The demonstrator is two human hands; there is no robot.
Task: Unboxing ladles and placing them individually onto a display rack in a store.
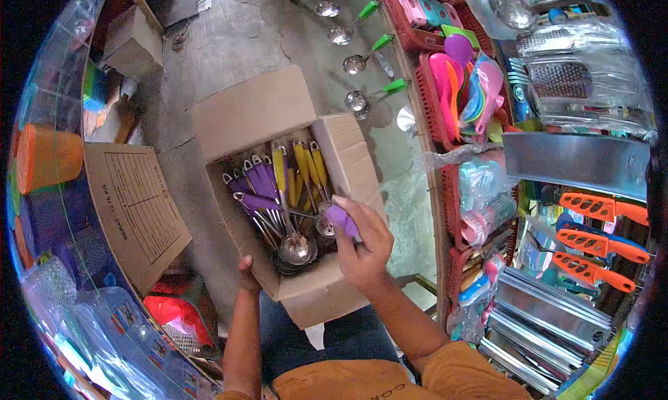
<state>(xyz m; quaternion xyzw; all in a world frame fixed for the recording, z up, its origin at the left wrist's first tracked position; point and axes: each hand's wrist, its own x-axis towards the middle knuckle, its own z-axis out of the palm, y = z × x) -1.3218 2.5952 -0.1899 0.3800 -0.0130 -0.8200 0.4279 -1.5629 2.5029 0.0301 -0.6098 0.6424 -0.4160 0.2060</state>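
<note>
An open cardboard box [348,149] stands before me, its near end over my lap. Inside it lie metal ladles and skimmers with purple handles [263,178] and yellow handles [315,162]. One ladle's round steel bowl [295,248] rests on top near the box's near end. My left hand [249,272] holds the box at its lower left corner; the thumb shows, and the box hides the fingers. Above the right wall, my right hand [368,243] pinches a small purple item [342,220], partly covered by the fingers. A perforated skimmer head [325,225] sits just beside that item.
Several skimmers and ladles with green handles [395,86] lie in a row on the right. Beyond them stand red plastic baskets [430,102] of colourful spoons, near orange-handled knives [595,241]. To my left are a printed cardboard flap [138,207] and an orange container [49,157].
</note>
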